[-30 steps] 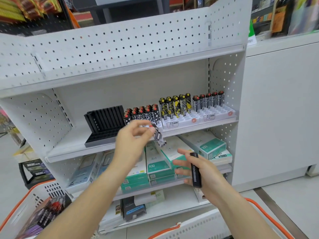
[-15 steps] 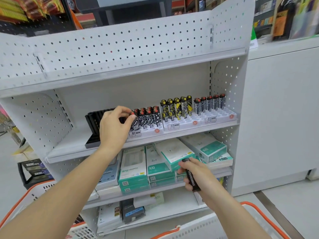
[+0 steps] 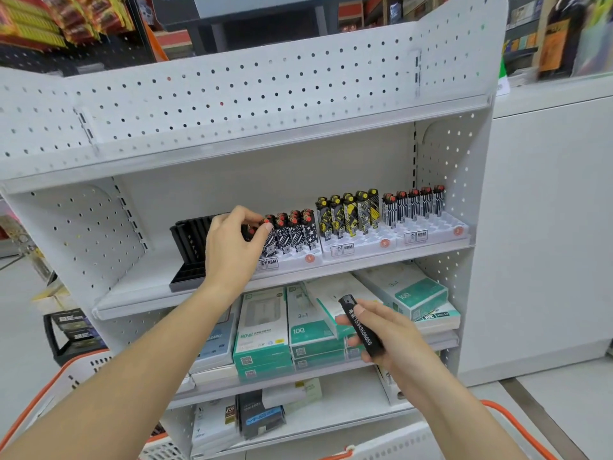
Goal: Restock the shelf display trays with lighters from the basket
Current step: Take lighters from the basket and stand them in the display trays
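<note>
My left hand (image 3: 232, 247) reaches to the left white display tray (image 3: 298, 260) on the middle shelf and pinches a black-and-white patterned lighter (image 3: 270, 239) at the left end of its row. My right hand (image 3: 381, 336) hovers lower, in front of the shelf below, and grips a slim black lighter (image 3: 361, 330) printed with white digits. Two more white trays hold yellow-black lighters (image 3: 348, 212) and black-white striped lighters (image 3: 414, 205) further right. A black slotted tray (image 3: 189, 240) stands to the left, partly behind my left hand. The white basket with orange rim (image 3: 66, 380) lies at the bottom.
Green and white boxes (image 3: 265, 330) fill the shelf below the trays. More packs (image 3: 262, 419) lie on the bottom shelf. A white perforated panel (image 3: 232, 94) rises above. A white counter wall (image 3: 547, 227) stands to the right, and a black rack (image 3: 73, 330) sits on the floor at the left.
My left hand carried a patterned lighter from mid-air up to the left tray and now holds it at the row's left end. My right hand rose slightly with the black lighter.
</note>
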{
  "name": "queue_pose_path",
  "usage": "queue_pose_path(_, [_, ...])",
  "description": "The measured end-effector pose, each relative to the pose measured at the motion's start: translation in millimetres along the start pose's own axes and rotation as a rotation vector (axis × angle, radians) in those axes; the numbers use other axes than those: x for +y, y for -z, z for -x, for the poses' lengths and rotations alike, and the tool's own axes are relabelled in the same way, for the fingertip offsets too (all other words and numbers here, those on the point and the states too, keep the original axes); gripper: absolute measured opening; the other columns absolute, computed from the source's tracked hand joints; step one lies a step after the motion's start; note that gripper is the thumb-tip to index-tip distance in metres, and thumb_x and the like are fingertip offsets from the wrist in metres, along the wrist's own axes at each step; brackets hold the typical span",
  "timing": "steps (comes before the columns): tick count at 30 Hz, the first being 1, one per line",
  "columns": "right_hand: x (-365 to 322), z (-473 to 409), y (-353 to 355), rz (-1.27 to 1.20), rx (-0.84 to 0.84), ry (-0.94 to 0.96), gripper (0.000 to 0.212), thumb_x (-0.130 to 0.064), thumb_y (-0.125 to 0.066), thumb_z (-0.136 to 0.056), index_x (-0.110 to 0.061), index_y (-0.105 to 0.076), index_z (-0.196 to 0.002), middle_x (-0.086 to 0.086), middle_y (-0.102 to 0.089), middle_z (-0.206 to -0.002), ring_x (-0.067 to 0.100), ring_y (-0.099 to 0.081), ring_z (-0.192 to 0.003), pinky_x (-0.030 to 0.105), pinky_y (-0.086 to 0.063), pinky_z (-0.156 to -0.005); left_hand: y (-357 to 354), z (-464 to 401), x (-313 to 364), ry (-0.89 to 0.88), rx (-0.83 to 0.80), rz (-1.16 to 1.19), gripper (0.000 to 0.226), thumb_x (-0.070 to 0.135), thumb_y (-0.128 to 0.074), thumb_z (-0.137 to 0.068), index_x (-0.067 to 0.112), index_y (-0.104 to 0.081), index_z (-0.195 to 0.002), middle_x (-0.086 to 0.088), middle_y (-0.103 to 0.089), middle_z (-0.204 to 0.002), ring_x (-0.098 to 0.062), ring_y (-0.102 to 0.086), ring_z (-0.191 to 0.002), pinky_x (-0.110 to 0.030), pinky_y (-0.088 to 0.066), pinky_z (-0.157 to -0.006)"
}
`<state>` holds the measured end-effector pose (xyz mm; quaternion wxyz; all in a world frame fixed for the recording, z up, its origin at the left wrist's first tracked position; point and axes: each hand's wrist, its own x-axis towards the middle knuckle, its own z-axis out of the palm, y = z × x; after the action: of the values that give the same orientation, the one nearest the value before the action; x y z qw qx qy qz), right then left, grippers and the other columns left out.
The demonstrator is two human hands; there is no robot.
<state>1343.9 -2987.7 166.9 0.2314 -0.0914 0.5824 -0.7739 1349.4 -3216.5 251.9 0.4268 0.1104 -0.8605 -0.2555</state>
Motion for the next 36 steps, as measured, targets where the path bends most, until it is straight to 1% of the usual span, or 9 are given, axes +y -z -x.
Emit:
queue_pose_path(12, [-0.1,-1.2,-4.4,-0.028,0.009,0.003,0.013,-0.017,-0.056,-0.094,-0.009,-0.060,-0.104,0.007,-0.075,-0.093,0.011,-0.052,-0.054,0.018,-0.037,-0.041,-4.0,0.8,-1.6,0.033,0.043,0.073,0.011,0.030,-0.065,-0.089,0.019,-0.064,-0.090,0.008,-0.063,-0.095,-0.011,-0.046,-0.106,-0.023,-0.031,-0.083])
queue_pose_path(17, [0.0,-3.4,-4.8,-0.031,0.003,0.000,0.012,-0.017,-0.056,-0.094,-0.010,-0.061,-0.102,0.008,-0.075,-0.093,0.010,-0.053,-0.053,0.018,-0.037,-0.041,-2.9,0.0,-7.8,-0.104,0.020,-0.095,0.010,0.027,-0.067,-0.087,0.017,-0.067,-0.088,0.009,-0.058,-0.092,-0.018,-0.046,-0.104,-0.029,-0.034,-0.086])
queue_pose_path(23, [-0.2,-5.5,-8.0,-0.123,0.031,-0.017,0.010,-0.007,-0.053,-0.094,-0.006,-0.062,-0.099,0.011,-0.067,-0.086,0.013,-0.053,-0.051,0.019,-0.039,-0.041,0.9,-0.4,-11.5,-0.199,0.019,-0.318,0.015,0.027,-0.062,-0.091,0.014,-0.068,-0.094,-0.004,-0.058,-0.106,-0.026,-0.048,-0.106,-0.032,-0.029,-0.089])
queue_pose_path(25, [-1.8,-5.3,-10.9,-0.218,0.026,-0.017,0.017,0.002,-0.046,-0.094,-0.001,-0.062,-0.098,0.013,-0.061,-0.082,0.015,-0.053,-0.051,0.020,-0.041,-0.041,9.0,6.5,2.7,-0.203,0.026,-0.255,0.017,0.028,-0.057,-0.094,0.016,-0.066,-0.101,-0.001,-0.057,-0.112,-0.020,-0.046,-0.110,-0.028,-0.028,-0.092])
queue_pose_path(27, [-2.7,-4.7,-13.9,-0.309,0.006,-0.002,0.022,0.004,-0.043,-0.093,0.001,-0.064,-0.096,0.012,-0.063,-0.079,0.016,-0.055,-0.054,0.021,-0.044,-0.043,16.5,28.6,20.9,-0.235,-0.034,-0.096,0.019,0.027,-0.051,-0.096,0.018,-0.063,-0.108,0.007,-0.059,-0.109,-0.010,-0.050,-0.104,-0.025,-0.036,-0.091])
queue_pose_path(30, [-3.1,-1.4,-20.8,-0.403,-0.072,0.022,0.021,0.003,-0.046,-0.093,0.001,-0.067,-0.096,0.009,-0.067,-0.072,0.015,-0.059,-0.057,0.021,-0.049,-0.049,15.3,80.0,44.8,-0.014,-0.408,0.219,0.017,0.031,-0.058,-0.094,0.030,-0.060,-0.111,0.018,-0.064,-0.099,0.003,-0.058,-0.093,-0.021,-0.048,-0.081])
queue_pose_path(31, [-2.1,-1.0,-24.1,-0.423,-0.104,0.021,0.020,0.002,-0.046,-0.092,0.001,-0.066,-0.097,0.008,-0.067,-0.070,0.014,-0.060,-0.056,0.020,-0.050,-0.051,10.7,92.8,46.4,0.066,-0.468,0.293,0.021,0.030,-0.063,-0.090,0.033,-0.060,-0.110,0.018,-0.066,-0.097,0.004,-0.060,-0.092,-0.020,-0.049,-0.081])
queue_pose_path(34, [-0.9,2.6,-33.1,-0.429,-0.160,0.028,0.017,-0.001,-0.049,-0.091,-0.003,-0.065,-0.098,0.009,-0.067,-0.073,0.014,-0.063,-0.060,0.022,-0.053,-0.055,1.3,108.6,42.2,0.170,-0.381,0.452,0.024,0.011,-0.069,-0.085,0.028,-0.063,-0.100,0.012,-0.071,-0.088,-0.001,-0.064,-0.083,-0.019,-0.048,-0.078])
queue_pose_path(36, [2.7,3.6,-35.9,-0.283,-0.156,0.061,0.016,-0.007,-0.053,-0.092,-0.010,-0.066,-0.103,0.008,-0.070,-0.092,0.016,-0.067,-0.078,0.024,-0.054,-0.065,8.6,104.4,39.2,0.185,-0.312,0.472,0.026,0.006,-0.070,-0.084,0.027,-0.065,-0.097,0.009,-0.071,-0.085,-0.002,-0.065,-0.080,-0.018,-0.048,-0.077])
